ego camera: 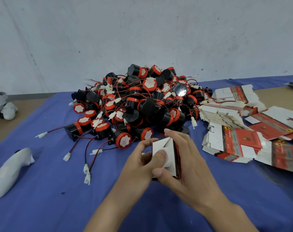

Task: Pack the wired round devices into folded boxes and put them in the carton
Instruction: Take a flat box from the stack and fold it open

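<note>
A big heap of round black-and-red devices (139, 101) with red-black wires and white plugs lies mid-table on the blue cloth (50, 190). In front of it both my hands hold one small box (166, 153), white inside with a red and black outside. My left hand (142, 166) presses its thumb on a white flap. My right hand (186, 158) wraps the box's right side and bottom. Flat unfolded boxes (238, 143) lie stacked to the right. No carton is in view.
A white cloth-like bundle (10, 171) lies at the near left, another white lump (8, 110) at the far left edge. Loose white plugs (86, 174) trail toward me from the heap. A grey wall (142, 39) stands behind the table.
</note>
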Demonstrator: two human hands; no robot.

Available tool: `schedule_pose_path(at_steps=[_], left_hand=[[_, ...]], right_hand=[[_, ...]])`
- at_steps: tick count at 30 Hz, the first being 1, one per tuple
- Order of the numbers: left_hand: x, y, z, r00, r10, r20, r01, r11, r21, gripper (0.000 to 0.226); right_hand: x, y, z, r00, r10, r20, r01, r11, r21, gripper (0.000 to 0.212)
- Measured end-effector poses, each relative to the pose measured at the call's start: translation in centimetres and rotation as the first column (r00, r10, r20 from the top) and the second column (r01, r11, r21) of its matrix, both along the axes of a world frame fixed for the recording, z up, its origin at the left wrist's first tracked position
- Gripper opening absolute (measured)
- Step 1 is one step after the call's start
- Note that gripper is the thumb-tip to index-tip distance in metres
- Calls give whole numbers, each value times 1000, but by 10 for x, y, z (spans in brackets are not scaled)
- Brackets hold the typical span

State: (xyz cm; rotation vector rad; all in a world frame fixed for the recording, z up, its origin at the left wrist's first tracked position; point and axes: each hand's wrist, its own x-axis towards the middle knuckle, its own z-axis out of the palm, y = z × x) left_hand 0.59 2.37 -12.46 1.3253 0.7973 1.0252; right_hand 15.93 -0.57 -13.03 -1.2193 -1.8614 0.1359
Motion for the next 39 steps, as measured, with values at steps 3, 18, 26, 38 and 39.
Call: schedule_pose_path(at_steps=[3,18,26,38,39], left_hand=[[2,1,-1,998,30,-53,-27,999,47,27],[-5,1,0,993,-20,-120,29,996,79,29],[-1,-1,0,995,-25,-94,39,987,153,36],[-15,6,11,950,-112,291,166,972,-167,42],[-16,8,9,952,-109,285,157,975,-154,46]], right_hand=[[-3,0,-2,997,-2,74,0,1000,18,78],[-4,2,-9,975,-67,212,40,991,127,71],[-8,4,-5,981,-25,193,-24,969,247,64],[11,4,-5,994,-17,106,11,998,61,68],[11,4,-5,993,-16,117,10,999,51,68]])
